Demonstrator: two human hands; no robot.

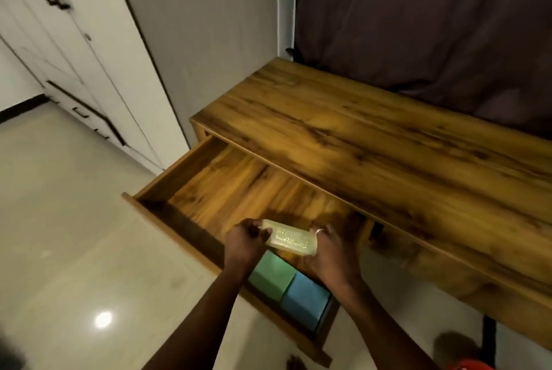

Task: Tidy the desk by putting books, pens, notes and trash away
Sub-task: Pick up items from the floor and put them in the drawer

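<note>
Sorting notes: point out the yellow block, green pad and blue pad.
yellow block [289, 239], head view, centre of printed top face.
green pad [271, 274], head view, centre of top face.
blue pad [307, 298], head view, centre of top face.

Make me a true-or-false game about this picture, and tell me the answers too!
1. The drawer is pulled open. True.
2. The left hand and the right hand both hold the yellow block. True.
3. A red block lies in the drawer. False: a green block and a blue block lie there.
4. The yellow block lies on the desk top. False: it is held up over the open drawer.
5. The green block and the blue block sit side by side. True.
</note>
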